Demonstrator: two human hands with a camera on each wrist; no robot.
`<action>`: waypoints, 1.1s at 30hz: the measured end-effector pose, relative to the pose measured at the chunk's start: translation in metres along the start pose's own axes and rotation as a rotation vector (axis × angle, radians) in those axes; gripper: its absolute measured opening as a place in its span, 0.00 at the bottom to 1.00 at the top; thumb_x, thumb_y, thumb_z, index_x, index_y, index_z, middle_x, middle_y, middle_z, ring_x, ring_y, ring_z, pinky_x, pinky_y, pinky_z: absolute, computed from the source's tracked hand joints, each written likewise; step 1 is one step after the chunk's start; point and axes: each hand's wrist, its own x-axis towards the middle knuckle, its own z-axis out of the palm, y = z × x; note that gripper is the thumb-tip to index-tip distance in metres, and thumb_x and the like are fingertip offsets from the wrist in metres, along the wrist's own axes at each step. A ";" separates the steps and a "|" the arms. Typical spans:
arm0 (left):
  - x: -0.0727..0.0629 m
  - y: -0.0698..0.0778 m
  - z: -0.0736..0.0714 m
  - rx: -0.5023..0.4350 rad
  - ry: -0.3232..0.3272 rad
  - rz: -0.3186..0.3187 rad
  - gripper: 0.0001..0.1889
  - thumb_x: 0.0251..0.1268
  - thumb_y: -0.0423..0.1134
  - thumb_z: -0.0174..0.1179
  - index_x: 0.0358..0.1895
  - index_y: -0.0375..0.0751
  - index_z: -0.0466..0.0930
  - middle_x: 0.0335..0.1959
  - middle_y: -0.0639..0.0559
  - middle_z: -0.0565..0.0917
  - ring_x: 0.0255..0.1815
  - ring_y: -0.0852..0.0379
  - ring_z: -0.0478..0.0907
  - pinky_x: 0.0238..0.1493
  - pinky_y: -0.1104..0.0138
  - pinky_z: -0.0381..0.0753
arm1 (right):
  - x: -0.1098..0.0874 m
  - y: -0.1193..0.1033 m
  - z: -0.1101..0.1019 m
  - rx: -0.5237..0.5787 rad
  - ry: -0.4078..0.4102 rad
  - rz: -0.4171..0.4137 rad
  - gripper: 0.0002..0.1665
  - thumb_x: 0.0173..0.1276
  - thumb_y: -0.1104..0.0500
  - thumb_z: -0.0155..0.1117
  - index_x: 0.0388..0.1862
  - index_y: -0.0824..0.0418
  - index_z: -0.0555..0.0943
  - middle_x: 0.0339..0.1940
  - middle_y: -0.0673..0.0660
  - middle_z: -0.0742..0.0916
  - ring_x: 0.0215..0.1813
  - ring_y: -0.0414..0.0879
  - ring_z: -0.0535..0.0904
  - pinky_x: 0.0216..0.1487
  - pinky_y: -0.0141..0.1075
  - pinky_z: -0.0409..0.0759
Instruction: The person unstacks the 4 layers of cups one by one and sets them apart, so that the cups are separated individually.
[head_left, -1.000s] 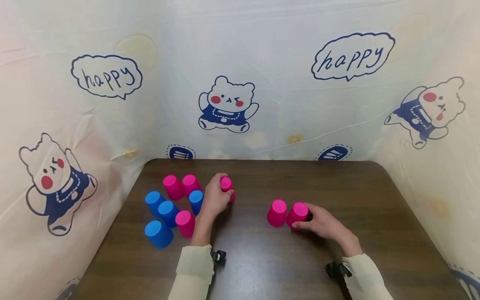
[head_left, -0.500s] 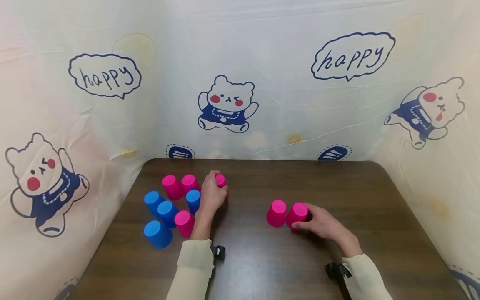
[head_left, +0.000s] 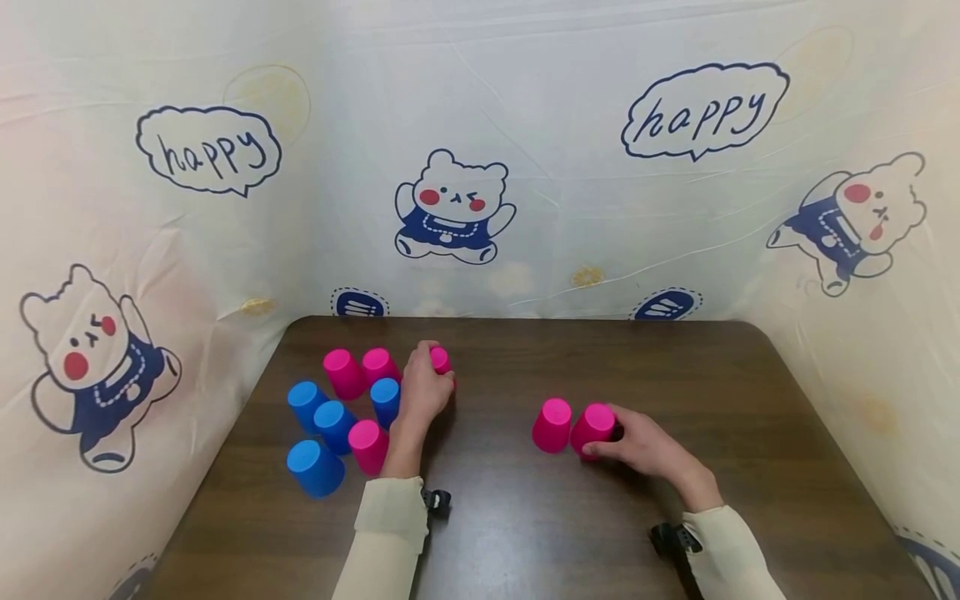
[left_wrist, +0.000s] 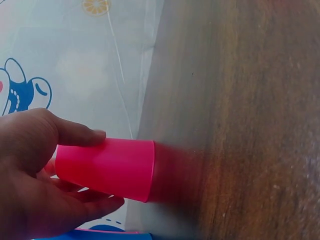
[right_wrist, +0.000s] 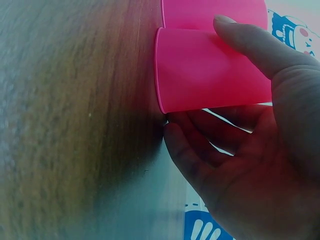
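Observation:
Near the back of the table, my left hand (head_left: 424, 392) grips an upside-down pink cup (head_left: 441, 360), partly hidden by the fingers in the head view. The left wrist view shows thumb and fingers on opposite sides of that cup (left_wrist: 112, 167), its rim at the tabletop. Right of the middle, my right hand (head_left: 651, 447) holds another upside-down pink cup (head_left: 593, 427) between thumb and fingers. A second pink cup (head_left: 552, 427) stands close on its left. In the right wrist view the two appear side by side, the held cup (right_wrist: 210, 72) nearer the camera.
Left of my left hand stands a group of upside-down cups, among them a blue cup (head_left: 316, 469), a pink cup (head_left: 368, 447) and a far pink cup (head_left: 345, 375). A blue cup (head_left: 386, 402) is right beside my left wrist. A printed curtain (head_left: 555, 208) surrounds the brown table (head_left: 495, 533).
My left hand has shifted a little left and back with its pink cup, closer to the group, then stayed still. My right hand and its cup have not visibly moved.

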 end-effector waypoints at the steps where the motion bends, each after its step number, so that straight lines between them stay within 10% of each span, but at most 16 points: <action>1: 0.000 0.000 0.000 0.000 -0.001 -0.001 0.36 0.66 0.29 0.70 0.74 0.42 0.63 0.67 0.37 0.74 0.69 0.37 0.74 0.67 0.42 0.80 | 0.000 0.000 0.000 0.000 -0.001 -0.001 0.30 0.63 0.42 0.80 0.58 0.53 0.82 0.48 0.49 0.87 0.50 0.46 0.82 0.55 0.46 0.83; 33: -0.008 0.005 -0.006 -0.042 0.053 0.119 0.43 0.61 0.32 0.74 0.79 0.42 0.61 0.74 0.39 0.70 0.72 0.37 0.72 0.67 0.42 0.81 | 0.000 0.001 0.001 0.018 -0.003 -0.022 0.28 0.62 0.43 0.80 0.55 0.53 0.82 0.45 0.49 0.87 0.48 0.46 0.82 0.53 0.44 0.83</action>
